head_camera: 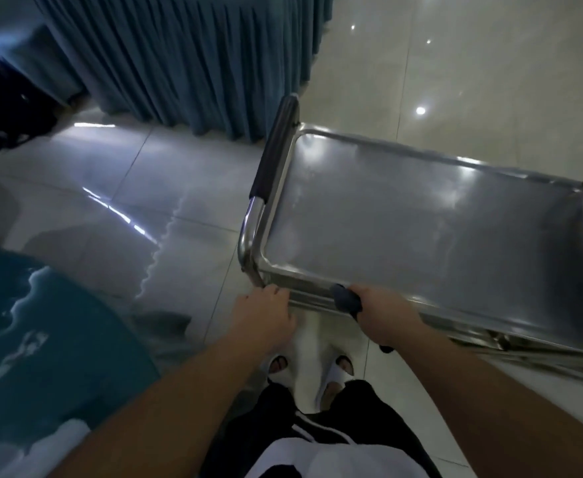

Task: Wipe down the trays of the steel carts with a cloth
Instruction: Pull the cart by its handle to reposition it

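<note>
The steel cart (421, 243) stands on the glossy tiled floor (166, 188) directly ahead of the person, its top tray (431, 222) bare and streaked with pale reflections. No brand, label or writing can be read on the cart, the tray or anything near it.

The right hand (383, 305) is clenched around a dark blue cloth (347, 300), which is bunched between the fingers and the near rim of the tray; a fold of cloth sticks out to the left of the knuckles and a dark end hangs below the wrist. The cloth touches the rim, not the flat of the tray.

The left hand (266, 308) sits just left of that grip, at the near left corner of the cart, fingers curled against the edge beneath the tray's corner. Whether they wrap fully round the frame cannot be told.

Beyond the left hand, the cart's push handle (273, 167) rises along the short left end: bare bent steel tube at the corner nearest the hand, a dark grip sleeve farther off.

Below both hands are 2 white sandals (314, 363) and black trousers with white stripes (304, 432).

Far past the handle hangs a pleated blue table skirt (179, 56). Left of the left forearm lies a teal covering with white cloud-like patterns (35, 339).
</note>
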Motion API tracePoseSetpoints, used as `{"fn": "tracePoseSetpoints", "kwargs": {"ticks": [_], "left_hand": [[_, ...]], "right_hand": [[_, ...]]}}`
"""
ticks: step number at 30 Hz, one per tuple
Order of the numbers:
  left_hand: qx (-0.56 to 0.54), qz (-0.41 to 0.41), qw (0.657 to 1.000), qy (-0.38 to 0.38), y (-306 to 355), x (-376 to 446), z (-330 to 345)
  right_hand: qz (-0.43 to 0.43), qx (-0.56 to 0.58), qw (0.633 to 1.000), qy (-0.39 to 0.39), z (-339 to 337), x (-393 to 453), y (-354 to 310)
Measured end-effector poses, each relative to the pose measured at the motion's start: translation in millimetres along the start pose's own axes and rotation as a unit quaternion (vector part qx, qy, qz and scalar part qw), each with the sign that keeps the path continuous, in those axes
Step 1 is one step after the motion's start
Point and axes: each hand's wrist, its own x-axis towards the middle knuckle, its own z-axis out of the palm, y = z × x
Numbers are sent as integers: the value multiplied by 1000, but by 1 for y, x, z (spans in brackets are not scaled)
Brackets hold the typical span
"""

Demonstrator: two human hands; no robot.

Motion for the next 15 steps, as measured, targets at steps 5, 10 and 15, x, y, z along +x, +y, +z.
{"fn": "tracePoseSetpoints", "kwargs": {"ticks": [5, 10, 15], "left_hand": [[13, -50, 999, -18, -5, -17, 30], [-4, -98, 995, -25, -3, -12, 68], [-30, -133, 990, -39, 2, 3, 112]], "right_hand": [[-29, -12, 999, -25, 34, -5, 5], [-51, -15, 997, -52, 58, 14, 21], [-47, 13, 996, -70, 93, 41, 40]]}}
